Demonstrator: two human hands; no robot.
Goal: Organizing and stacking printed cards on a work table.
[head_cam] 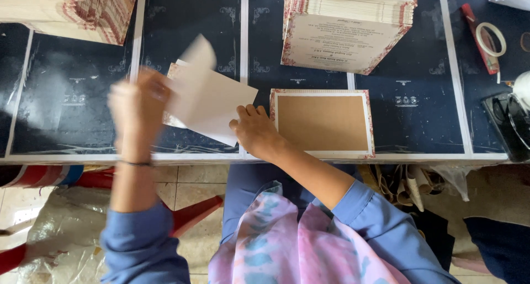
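Note:
My left hand is raised and blurred, gripping the left edge of a cream paper sheet that is lifted and tilted above the dark table. My right hand rests on the table with its fingertips on the sheet's lower right corner. Just right of that hand lies a brown card with a floral border, flat on the table. Another bordered card peeks out beneath the lifted sheet.
A tall stack of printed bordered cards stands at the back centre, another stack at the back left. A tape roll and red tool lie at the right, a dark object beside them. Red stool and plastic below.

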